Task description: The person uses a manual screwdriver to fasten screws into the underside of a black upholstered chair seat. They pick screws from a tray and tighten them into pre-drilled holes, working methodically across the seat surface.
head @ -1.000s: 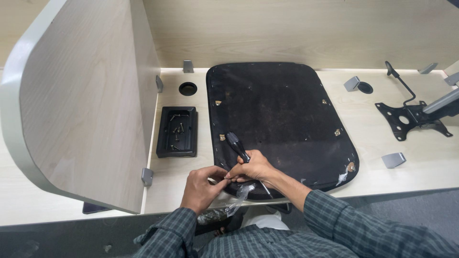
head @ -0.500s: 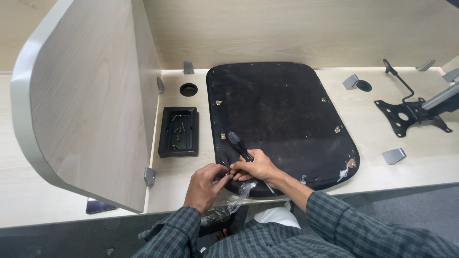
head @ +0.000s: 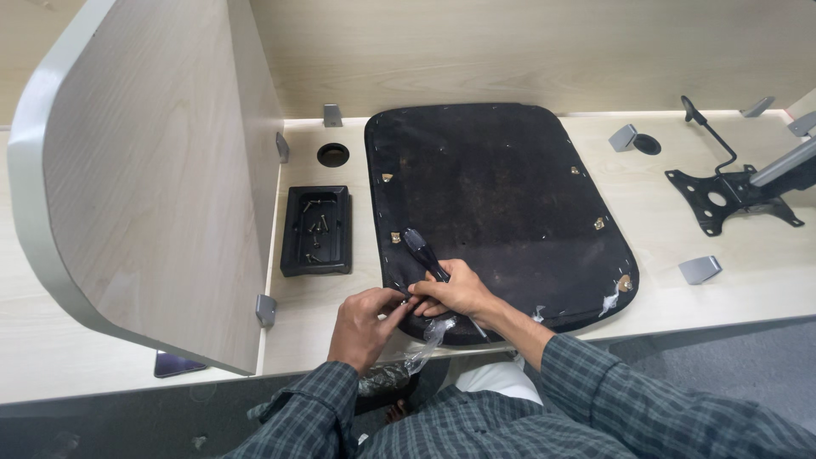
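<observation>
Here the right hand (head: 455,289) grips a screwdriver (head: 423,252) at the seat pad's (head: 501,195) near edge; the left hand (head: 365,319) pinches beside its tip, best kept steady.

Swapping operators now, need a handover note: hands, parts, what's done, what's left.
Right hand grips a black-handled screwdriver at the near edge of the black seat base.
Left hand pinches a small part at the tip, too small to identify.
Tray with loose screws lies left of the seat; chair mechanism lies apart at right.
Done: seat lies underside up.
Left: mechanism unmounted.
</observation>
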